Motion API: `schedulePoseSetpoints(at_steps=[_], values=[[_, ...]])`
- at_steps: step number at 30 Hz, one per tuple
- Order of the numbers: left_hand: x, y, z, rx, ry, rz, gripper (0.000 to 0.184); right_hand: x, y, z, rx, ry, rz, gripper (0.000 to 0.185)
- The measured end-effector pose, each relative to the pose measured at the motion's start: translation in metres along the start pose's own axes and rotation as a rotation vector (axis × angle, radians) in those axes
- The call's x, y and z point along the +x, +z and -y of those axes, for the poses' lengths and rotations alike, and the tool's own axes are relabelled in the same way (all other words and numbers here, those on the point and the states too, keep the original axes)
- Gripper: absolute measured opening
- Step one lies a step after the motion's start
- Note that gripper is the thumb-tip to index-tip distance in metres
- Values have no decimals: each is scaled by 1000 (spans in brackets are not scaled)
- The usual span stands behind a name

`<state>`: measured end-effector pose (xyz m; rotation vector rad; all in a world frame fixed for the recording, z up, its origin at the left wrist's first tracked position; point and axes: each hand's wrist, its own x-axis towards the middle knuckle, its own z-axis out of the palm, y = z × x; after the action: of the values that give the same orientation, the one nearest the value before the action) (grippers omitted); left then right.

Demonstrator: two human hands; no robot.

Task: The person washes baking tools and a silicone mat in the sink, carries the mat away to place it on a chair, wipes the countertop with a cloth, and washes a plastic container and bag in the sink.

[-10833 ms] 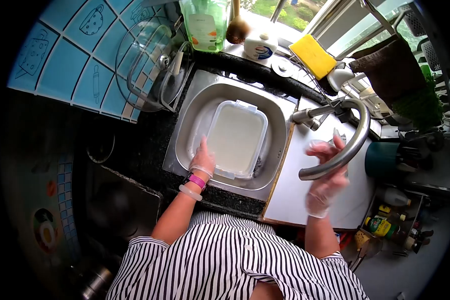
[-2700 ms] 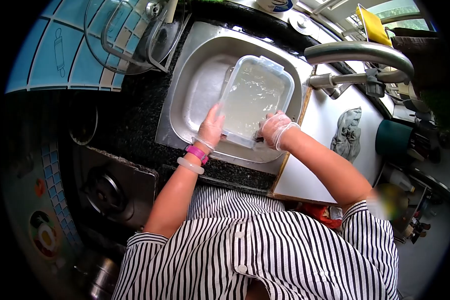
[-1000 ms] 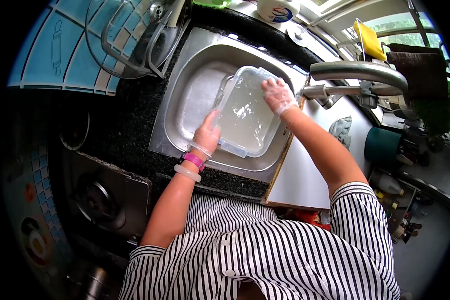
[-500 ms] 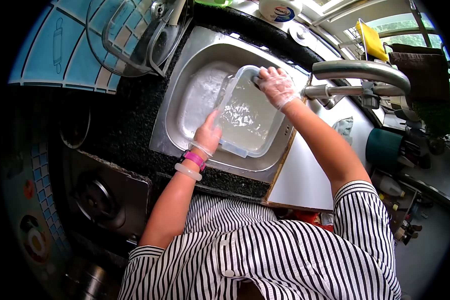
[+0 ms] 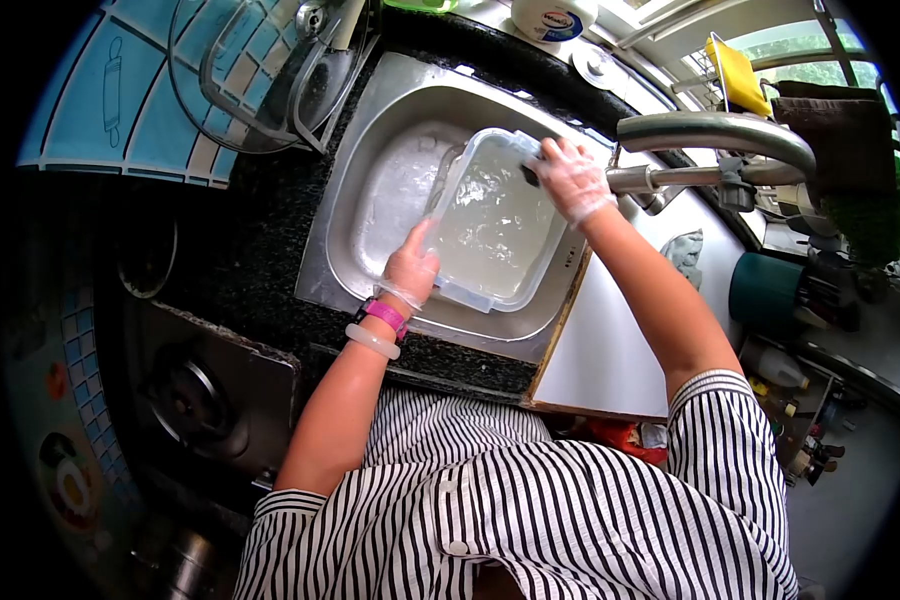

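Observation:
A clear plastic container [image 5: 500, 220] with cloudy water in it sits tilted inside the steel sink [image 5: 385, 190]. My left hand [image 5: 411, 268], in a thin clear glove, is closed on the container's left rim, thumb along the edge. At the far right corner of the container, my right hand [image 5: 576, 184], also gloved, has its fingers curled over the rim. A small dark pad [image 5: 531, 176] shows at the fingertips, pressed to the inner wall; most of it is hidden, so its exact kind cannot be made out.
A metal faucet [image 5: 720, 135] reaches in from the right, close to my right wrist. Glass lids [image 5: 260, 90] stand in a rack at the upper left. A stove burner [image 5: 185, 400] is at the lower left. A white bottle [image 5: 550, 18] stands behind the sink.
My right hand has moved a little right and down along the container's rim, and more of the dark pad shows. My left hand keeps its hold on the container.

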<state>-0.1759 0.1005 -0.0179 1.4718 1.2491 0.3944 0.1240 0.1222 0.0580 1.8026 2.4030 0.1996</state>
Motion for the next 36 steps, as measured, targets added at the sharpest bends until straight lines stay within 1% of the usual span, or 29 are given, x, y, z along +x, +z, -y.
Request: schedulePoseSetpoints(at_steps=[1, 2, 3, 5, 6, 7, 9, 11, 12, 13, 15, 16, 18, 19, 21, 22, 23, 25, 26, 27, 29, 30, 32, 33, 35, 36], values=[[1, 0, -1, -9, -15, 12, 57, -9, -2, -1, -72, 36, 91, 24], [1, 0, 0, -16, -31, 25, 57, -9, -7, 4, -83, 105, 158, 13], [1, 1, 2, -17, -33, 25, 57, -4, -10, 9, -83, 103, 160, 13], [2, 3, 5, 37, 60, -27, 57, 13, -10, 22, -35, 107, -12, 11], [2, 3, 6, 41, 61, -28, 57, 31, -5, 28, -98, 52, -89, 10], [2, 3, 6, 8, 35, -22, 57, 43, -3, 31, -29, 24, -125, 10], [3, 1, 5, -22, 9, -15, 57, 54, -3, 34, 9, 41, -52, 13], [0, 1, 4, 1, 11, -8, 57, 37, -1, 25, 24, 34, -97, 13], [0, 1, 2, -3, 12, -8, 57, 26, 1, 21, -41, 49, -71, 13], [0, 0, 1, 5, 6, -1, 57, 9, 0, 18, 0, 128, 3, 13], [1, 0, -2, 5, 2, 1, 58, -10, 4, 15, -111, 171, 187, 11], [0, -1, -3, 7, 4, 8, 58, -11, 7, 13, -112, 168, 188, 11], [-2, 0, -2, 14, 6, 20, 57, -10, -3, 15, 60, 356, 161, 10], [-2, 1, -2, 0, 9, 10, 56, -11, -9, 15, 61, 357, 161, 10], [-2, -1, -4, -4, 9, -3, 56, -8, -23, 20, 240, 450, -111, 13], [-3, -2, -5, 11, -8, 6, 56, -10, -22, 22, 264, 493, 75, 17], [-2, -2, -6, 24, -22, 15, 56, -13, -18, 22, 183, 503, 288, 16], [-3, -1, -8, 72, -20, 12, 56, -20, -12, 26, 135, 479, 415, 16], [-1, -1, -8, 115, -23, 1, 55, -18, -19, 37, 91, 484, 379, 17], [-1, -1, -8, 120, -23, 3, 55, -17, -18, 46, 124, 451, 354, 18], [-3, 1, -9, 125, -15, -12, 54, -3, -12, 67, 231, 489, 225, 15], [-1, 1, -10, 131, -9, -10, 54, 7, -10, 68, 234, 496, 220, 15], [-3, 0, -11, 102, -31, 0, 54, 29, -6, 67, 435, 623, -92, 11], [-3, -1, -11, 109, -30, 0, 54, 37, 3, 68, 441, 626, -96, 11], [-2, -2, -14, 138, -72, 13, 55, 52, 26, 72, 683, 970, -301, 15], [0, -2, -12, 142, -66, 17, 55, 60, 34, 75, 779, 1023, -370, 23]])
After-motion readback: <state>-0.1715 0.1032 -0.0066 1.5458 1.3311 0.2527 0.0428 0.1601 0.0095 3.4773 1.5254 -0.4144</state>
